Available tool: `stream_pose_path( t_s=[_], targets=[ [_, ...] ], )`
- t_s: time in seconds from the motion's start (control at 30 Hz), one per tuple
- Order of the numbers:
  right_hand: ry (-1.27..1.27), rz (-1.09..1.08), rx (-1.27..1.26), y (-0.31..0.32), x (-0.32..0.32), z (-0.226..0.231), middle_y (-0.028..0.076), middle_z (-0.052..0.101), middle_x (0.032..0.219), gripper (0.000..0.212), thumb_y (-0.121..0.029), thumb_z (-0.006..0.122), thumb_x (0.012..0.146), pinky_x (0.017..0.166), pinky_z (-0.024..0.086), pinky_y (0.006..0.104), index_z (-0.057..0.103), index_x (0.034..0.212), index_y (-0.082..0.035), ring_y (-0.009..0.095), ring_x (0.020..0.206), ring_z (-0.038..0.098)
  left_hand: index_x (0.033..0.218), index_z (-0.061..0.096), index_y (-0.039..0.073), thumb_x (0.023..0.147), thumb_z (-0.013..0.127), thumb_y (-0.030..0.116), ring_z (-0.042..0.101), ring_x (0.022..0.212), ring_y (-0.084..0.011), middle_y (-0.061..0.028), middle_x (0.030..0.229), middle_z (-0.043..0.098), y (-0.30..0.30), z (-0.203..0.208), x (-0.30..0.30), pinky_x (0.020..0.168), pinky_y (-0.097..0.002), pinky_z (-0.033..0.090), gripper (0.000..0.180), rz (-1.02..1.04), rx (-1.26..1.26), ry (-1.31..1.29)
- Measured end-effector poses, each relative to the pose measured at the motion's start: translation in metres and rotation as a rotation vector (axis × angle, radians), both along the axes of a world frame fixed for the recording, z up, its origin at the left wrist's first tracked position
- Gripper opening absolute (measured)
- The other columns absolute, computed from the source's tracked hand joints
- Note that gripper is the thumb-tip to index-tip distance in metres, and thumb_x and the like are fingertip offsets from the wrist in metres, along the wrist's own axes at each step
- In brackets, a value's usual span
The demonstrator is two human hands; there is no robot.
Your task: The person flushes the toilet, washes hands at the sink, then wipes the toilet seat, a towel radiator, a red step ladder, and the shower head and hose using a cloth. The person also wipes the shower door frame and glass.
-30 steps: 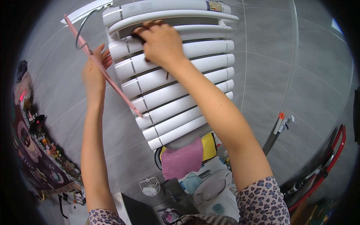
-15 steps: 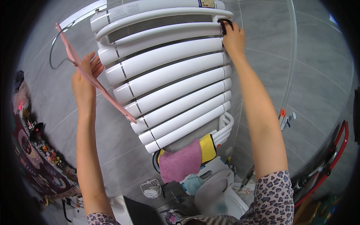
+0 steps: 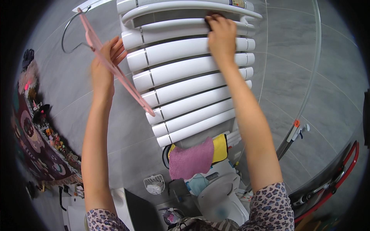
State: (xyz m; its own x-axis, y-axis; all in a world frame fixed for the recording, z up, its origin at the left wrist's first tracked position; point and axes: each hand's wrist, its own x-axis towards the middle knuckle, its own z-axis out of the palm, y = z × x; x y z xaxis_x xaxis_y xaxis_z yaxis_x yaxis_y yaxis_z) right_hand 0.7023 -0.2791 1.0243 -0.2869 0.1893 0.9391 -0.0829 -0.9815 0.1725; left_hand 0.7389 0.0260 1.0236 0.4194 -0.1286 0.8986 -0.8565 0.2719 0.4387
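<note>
A white ladder-style towel radiator [image 3: 185, 69] with wide flat bars fills the upper middle. My left hand [image 3: 106, 63] is beside its left end, the fingers reaching past a pink clothes hanger [image 3: 115, 73] toward the bar ends. This hanger crosses the hand at a slant, its wire hook sticking out to the left; the thumb is hidden. My right hand [image 3: 222, 38] is closed over a small dark, soft-looking thing [image 3: 212, 17] at one of the upper bars, just under the front rail. The fingers cover most of that dark thing.
Below the radiator hang a purple fluffy cloth [image 3: 191, 158] and a yellow cloth [image 3: 221, 148]. Under them is a toilet [image 3: 221, 200] with its lid up. A white wire basket [image 3: 154, 184] is on the wall. A red-framed item [image 3: 348, 163] stands at right.
My right hand has slid left along the upper bar with the dark thing, away from the radiator's right end. The view has shifted; the left hand and hanger keep their place beside the radiator.
</note>
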Motion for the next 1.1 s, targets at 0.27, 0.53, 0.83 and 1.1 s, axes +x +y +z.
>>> stream_pose_path(
  t_s=[0.27, 0.53, 0.83, 1.1],
  targets=[
    [0.155, 0.317, -0.401, 0.172, 0.012, -0.037, -0.002, 0.056, 0.099, 0.024, -0.007, 0.057, 0.071, 0.076, 0.039, 0.0365, 0.062, 0.094, -0.012, 0.021, 0.1, 0.05, 0.131, 0.043, -0.001, 0.097, 0.039, 0.031, 0.046, 0.123, -0.0207, -0.0107, 0.131, 0.049, 0.009, -0.011, -0.003, 0.095, -0.0326, 0.043, 0.047, -0.135, 0.024, 0.121],
    [0.283, 0.155, -0.189, 0.108, -0.017, -0.029, -0.002, 0.063, 0.102, 0.036, 0.001, 0.057, 0.066, 0.074, 0.044, 0.0396, 0.063, 0.098, -0.015, 0.026, 0.09, 0.055, 0.13, 0.042, -0.005, 0.096, 0.038, 0.037, 0.044, 0.124, -0.0249, -0.0187, 0.13, 0.048, 0.001, -0.033, -0.016, 0.1, -0.0378, 0.04, 0.055, -0.115, -0.042, 0.208],
    [0.284, -0.156, 0.195, -0.121, -0.053, -0.038, 0.004, 0.063, 0.112, 0.041, 0.0, 0.05, 0.071, 0.086, 0.044, 0.04, 0.062, 0.109, -0.013, 0.032, 0.096, 0.055, 0.129, 0.045, -0.002, 0.096, 0.036, 0.039, 0.044, 0.124, -0.0235, -0.0148, 0.129, 0.051, -0.005, -0.032, -0.016, 0.102, -0.0367, 0.036, 0.054, -0.054, -0.022, 0.197],
    [0.22, 0.066, 0.339, -0.123, -0.038, -0.045, 0.007, 0.061, 0.114, 0.046, -0.002, 0.049, 0.066, 0.092, 0.041, 0.0384, 0.062, 0.109, -0.011, 0.033, 0.098, 0.055, 0.129, 0.045, -0.003, 0.098, 0.033, 0.038, 0.044, 0.124, -0.0249, -0.0172, 0.129, 0.05, -0.005, -0.033, -0.018, 0.102, -0.0375, 0.038, 0.053, -0.062, -0.028, 0.192]
  ],
)
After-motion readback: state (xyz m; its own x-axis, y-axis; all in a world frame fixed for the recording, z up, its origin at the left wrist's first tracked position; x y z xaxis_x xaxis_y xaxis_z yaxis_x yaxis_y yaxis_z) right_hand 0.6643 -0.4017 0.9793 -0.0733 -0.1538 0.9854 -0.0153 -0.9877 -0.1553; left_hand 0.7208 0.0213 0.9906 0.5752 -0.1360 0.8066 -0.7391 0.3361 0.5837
